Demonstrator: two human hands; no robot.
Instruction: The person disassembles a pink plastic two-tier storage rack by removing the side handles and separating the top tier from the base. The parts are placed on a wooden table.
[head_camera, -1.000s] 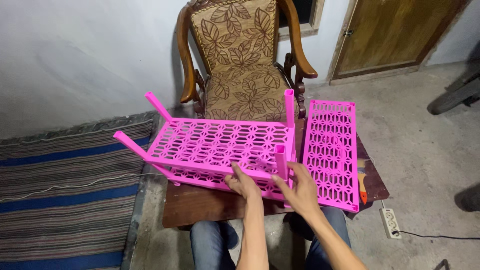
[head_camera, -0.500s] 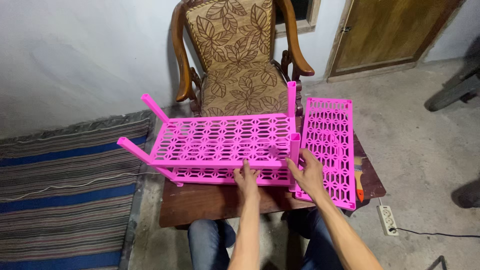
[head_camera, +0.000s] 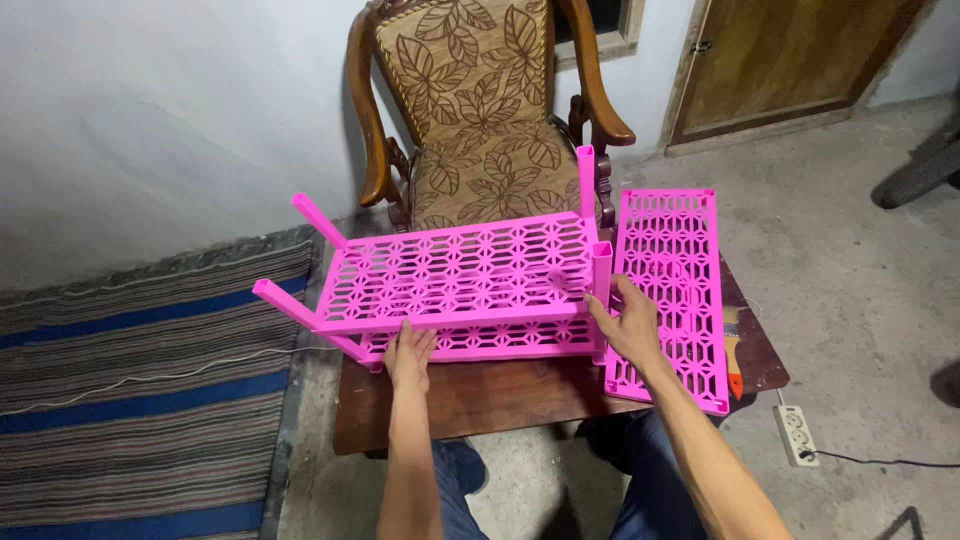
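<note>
Head view, looking down over a small dark wooden table (head_camera: 480, 395), seated knees showing beneath at 6 o'clock.

Lying on its side across the table: a partly assembled pink plastic lattice rack (head_camera: 460, 280), two shelf panels joined by square posts, free post ends poking out toward 9 and 10 o'clock, one post standing up at 12 o'clock. Tipped over this way, presumably, so that the corner sockets face the hands.

Left hand (head_camera: 410, 352) at 7 o'clock of the rack, palm flat and fingers spread against the lower shelf's front edge; pressing, not closed around anything, seemingly to brace the frame against sliding.

Right hand (head_camera: 628, 322) at the rack's 4 o'clock corner, fingers half curled about the base of the short corner post (head_camera: 601, 272), thumb side hidden, so a full clasp cannot be told. Placed there, likely, to steady or seat that joint.

Just beside, at 3 o'clock, touching the right wrist's side: a loose pink lattice shelf panel (head_camera: 670, 290), laid flat and hanging over the table's right edge, kept within reach.

Beyond, at 12 o'clock: a leaf-patterned wooden armchair (head_camera: 480, 120). At 9 o'clock, a striped rug (head_camera: 130, 400). At 4 o'clock, on the concrete floor, a white power strip (head_camera: 797, 435).
</note>
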